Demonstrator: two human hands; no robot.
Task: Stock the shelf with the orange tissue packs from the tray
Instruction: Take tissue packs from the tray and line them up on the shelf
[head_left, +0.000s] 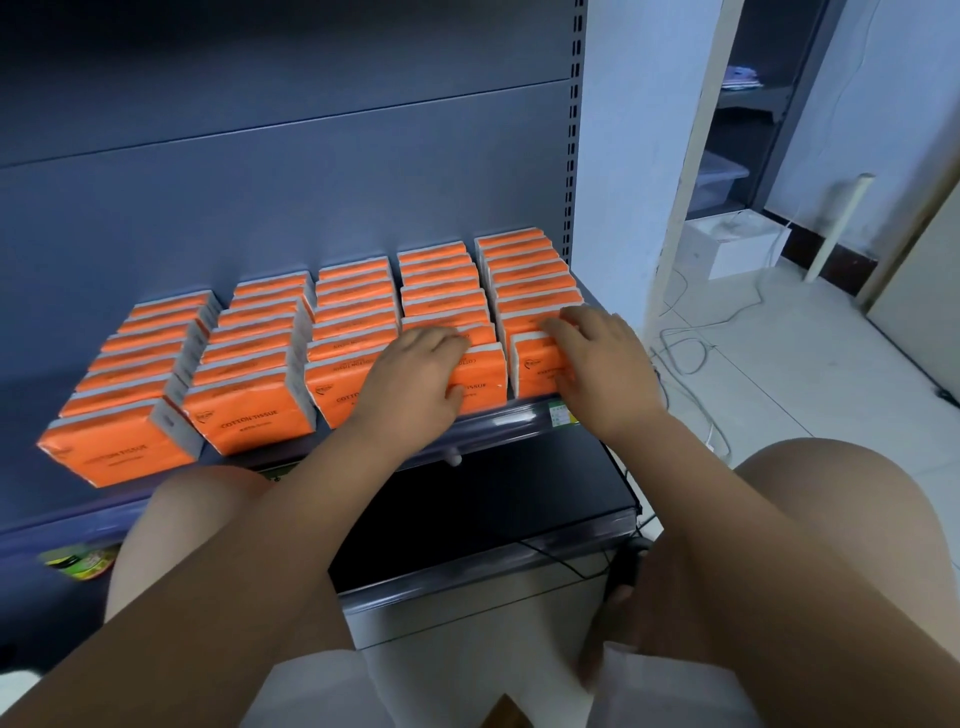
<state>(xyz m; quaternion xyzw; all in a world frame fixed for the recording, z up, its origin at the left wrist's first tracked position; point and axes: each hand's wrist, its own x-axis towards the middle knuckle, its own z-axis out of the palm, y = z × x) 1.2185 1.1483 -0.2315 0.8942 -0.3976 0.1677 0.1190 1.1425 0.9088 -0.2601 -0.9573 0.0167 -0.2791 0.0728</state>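
Several rows of orange tissue packs (249, 415) stand upright on the grey-blue shelf (498, 423), filling it from left to right. My left hand (415, 379) lies over the front pack of the fourth row (480, 371), fingers curled over its top and thumb on its face. My right hand (602, 358) rests on the front pack of the rightmost row (535, 366), fingers spread over its top edge. No tray is in view.
A lower dark shelf (493, 509) juts out below. My bare knees (831, 499) are close to it. A green item (83, 561) sits at the lower left. White boxes (737, 244) and loose cables (685, 343) lie on the tiled floor to the right.
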